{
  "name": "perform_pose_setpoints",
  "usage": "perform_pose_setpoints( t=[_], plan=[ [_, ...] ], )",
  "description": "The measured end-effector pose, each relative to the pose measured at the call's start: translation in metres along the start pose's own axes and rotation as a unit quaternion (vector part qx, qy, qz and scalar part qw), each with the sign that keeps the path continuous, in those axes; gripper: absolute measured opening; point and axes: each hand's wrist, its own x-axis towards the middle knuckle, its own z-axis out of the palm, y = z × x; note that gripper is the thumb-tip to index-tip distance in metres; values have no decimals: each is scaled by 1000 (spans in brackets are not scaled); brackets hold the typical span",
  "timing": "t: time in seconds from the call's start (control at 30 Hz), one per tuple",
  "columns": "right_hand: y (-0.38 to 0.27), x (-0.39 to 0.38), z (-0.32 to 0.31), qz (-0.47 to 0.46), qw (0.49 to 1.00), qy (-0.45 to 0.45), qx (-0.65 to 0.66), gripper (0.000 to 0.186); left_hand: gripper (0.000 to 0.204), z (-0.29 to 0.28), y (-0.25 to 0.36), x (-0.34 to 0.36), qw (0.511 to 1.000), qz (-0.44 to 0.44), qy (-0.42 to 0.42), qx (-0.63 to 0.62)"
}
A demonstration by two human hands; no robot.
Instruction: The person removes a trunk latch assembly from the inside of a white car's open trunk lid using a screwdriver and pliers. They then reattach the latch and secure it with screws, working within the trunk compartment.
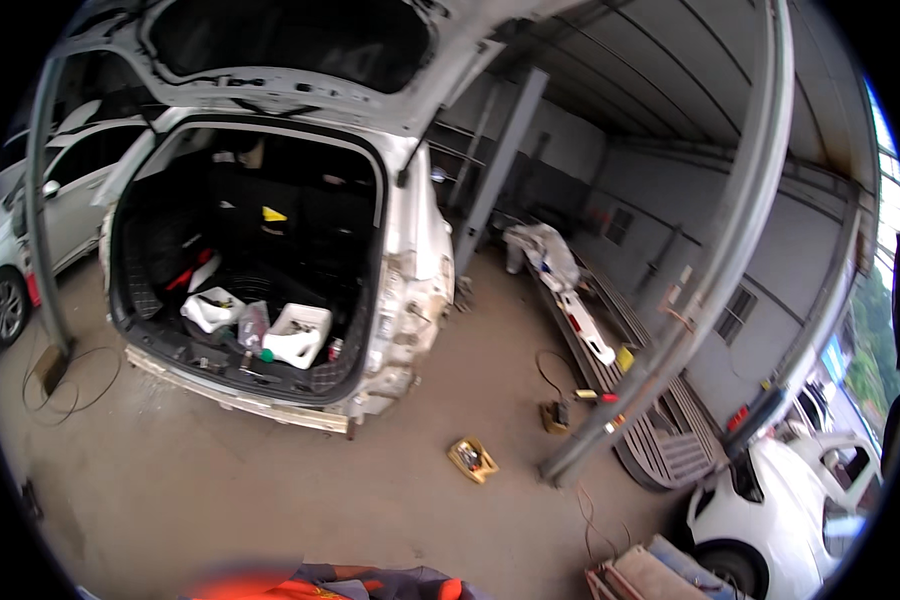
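Neither of my hands shows; only orange and dark grey clothing (370,583) comes in at the lower edge. Ahead to the left stands a white car (435,250) with its tailgate (390,95) raised and its rear bumper off. Inside the boot sit two white containers, one on the left (210,308) and a bigger one on the right (298,335), both with small parts in them. A clear plastic bag (254,325) lies between them. Close by is a green round thing (267,355), perhaps a cap.
A yellow tray of small items (472,459) lies on the floor. Grey posts (505,160) stand around the bay, one slanting at right (715,270). Beyond it a long metal platform (660,440) carries a white panel (582,325). Other white cars stand left (90,185) and right (785,500).
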Motion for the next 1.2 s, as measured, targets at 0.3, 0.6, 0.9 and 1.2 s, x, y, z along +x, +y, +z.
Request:
perform_pose_setpoints(
  t=[0.3,0.6,0.9,1.2],
  plan=[
    [11,26,-2,-70,992,-104,-25,34,46,21,0,-33,994,-13,5,-107],
    [66,28,-14,-107,970,-215,-30,34,47,112,-44,-24,972,4,75,-224],
    [127,11,-26,-138,922,-356,-60,33,36,185,59,-59,961,-39,142,-236],
    [120,-9,18,-174,858,-476,-82,33,43,255,-5,-77,887,-85,230,-391]
  ],
)
